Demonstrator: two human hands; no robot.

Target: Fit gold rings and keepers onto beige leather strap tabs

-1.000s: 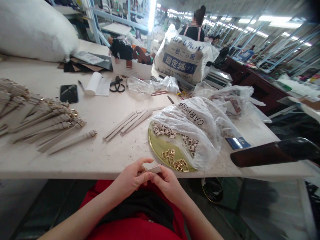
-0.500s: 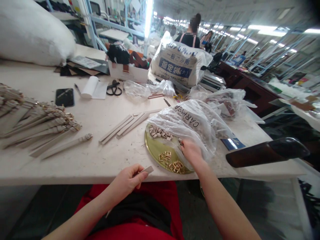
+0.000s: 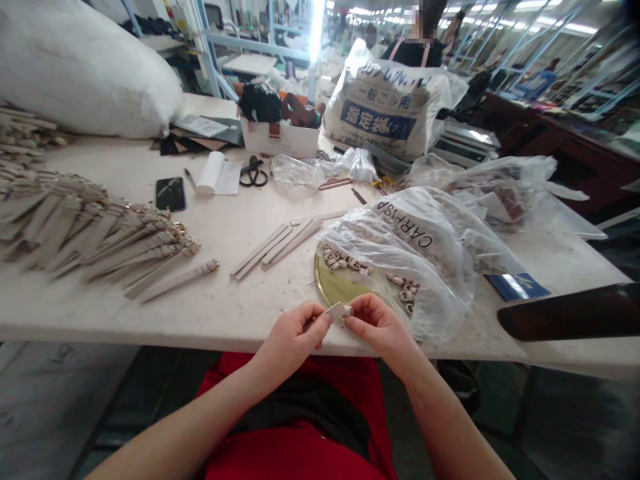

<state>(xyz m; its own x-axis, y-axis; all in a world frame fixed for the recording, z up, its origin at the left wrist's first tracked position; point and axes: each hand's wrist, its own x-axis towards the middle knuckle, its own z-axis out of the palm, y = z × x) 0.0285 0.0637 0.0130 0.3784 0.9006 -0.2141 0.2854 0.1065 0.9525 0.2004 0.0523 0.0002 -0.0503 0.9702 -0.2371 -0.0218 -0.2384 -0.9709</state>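
My left hand (image 3: pixel 295 333) is closed on a beige strap (image 3: pixel 336 311), whose flat end sticks out past the thumb. At that end, my right hand (image 3: pixel 383 328) pinches a small beige loop (image 3: pixel 349 311) between thumb and fingertips. The loop touches or nearly touches the strap; whether it is around it I cannot tell. Just behind both hands lies a round green-gold tray (image 3: pixel 333 285) with small beige loops (image 3: pixel 344 259) on it. A clear plastic bag (image 3: pixel 445 260) covers the tray's right part. The gold buckles are hidden behind my right hand.
Loose beige straps (image 3: pixel 275 245) lie left of the tray. A finished-looking strap (image 3: pixel 183 280) lies beside a large strap pile (image 3: pixel 90 227). Black scissors (image 3: pixel 254 175), a phone (image 3: pixel 171 193) and a paper roll (image 3: pixel 211 175) sit farther back. A dark curved object (image 3: pixel 570 312) stands at right.
My right hand has come from the tray to the strap's end, now with a loop in its fingers. My left hand has risen slightly with the strap. The view has shifted left.
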